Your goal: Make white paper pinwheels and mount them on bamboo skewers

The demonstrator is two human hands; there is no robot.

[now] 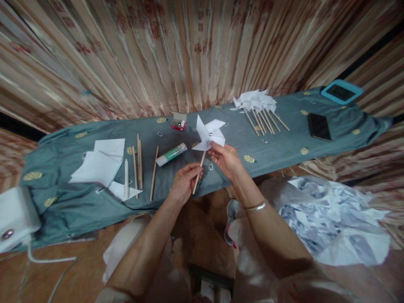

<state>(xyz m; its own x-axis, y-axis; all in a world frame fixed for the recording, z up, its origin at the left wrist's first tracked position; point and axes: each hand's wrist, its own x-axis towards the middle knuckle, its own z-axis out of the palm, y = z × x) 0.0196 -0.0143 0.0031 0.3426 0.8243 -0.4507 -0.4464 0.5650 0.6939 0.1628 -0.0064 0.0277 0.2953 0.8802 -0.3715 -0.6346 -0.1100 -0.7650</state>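
A white paper pinwheel (pixel 215 127) with a silver pin at its centre is held up over the front of the table. Its wooden stick (pixel 198 172) slants down to the left. My left hand (pixel 187 179) is closed on the stick, thumb and fingers pinching it. My right hand (pixel 224 158) is closed at the pinwheel's lower edge, with the thumb on the paper below the pin; its other fingers are partly hidden. To the left of the pinwheel lies a glue stick (pixel 172 155) with a green label. Behind it stands an open red box of pins (pixel 179 122).
Several finished pinwheels (pixel 255 102) lie at the back right, near a dark phone (pixel 319 126) and a blue-framed clock (pixel 341 91). Loose wooden sticks (pixel 139 164), a white pen-like tool (pixel 126 179) and paper sheets (pixel 97 164) lie left. A bag of paper scraps (pixel 337 223) sits right.
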